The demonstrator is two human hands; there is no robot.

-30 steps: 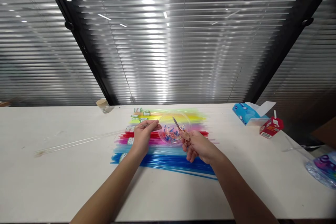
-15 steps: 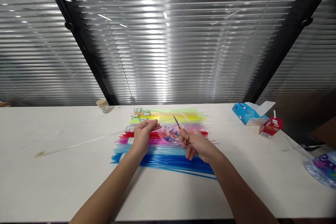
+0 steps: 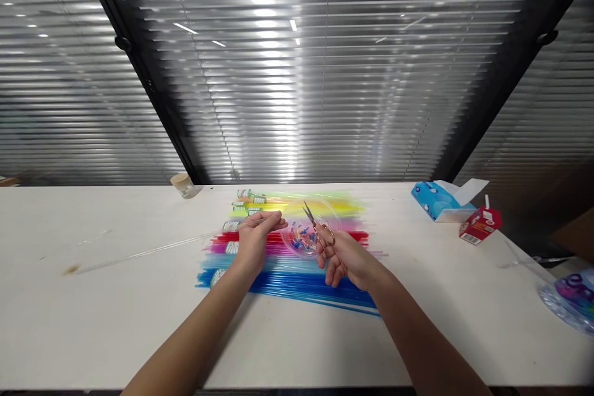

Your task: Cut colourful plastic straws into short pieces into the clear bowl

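My left hand (image 3: 256, 240) is closed round a thin clear plastic tube (image 3: 153, 250); the tube runs far out to the left, with a tan tip at its end. In my right hand (image 3: 346, 255) is a small pair of scissors (image 3: 312, 216) with coppery handles, its blades slightly parted and pointing up and away. Between the hands sits a round clear bowl (image 3: 335, 218) with small blue, orange and clear bits inside. Under the hands and bowl lie bundles of coloured tubes, among them blue tubes (image 3: 297, 288), red tubes (image 3: 359, 237) and yellow tubes (image 3: 348, 205).
On the white table (image 3: 116, 334), a small jar with a tan lid (image 3: 183, 185) stands at the back left. To the right are a blue tissue pack (image 3: 434, 201), a red carton with a straw (image 3: 481, 226) and a clear plastic container (image 3: 568, 300). Blinds (image 3: 297, 74) rise behind.
The scissor blades have parted a little, and the fingers of my right hand have spread with the handles. My left hand and the clear tube have hardly moved.
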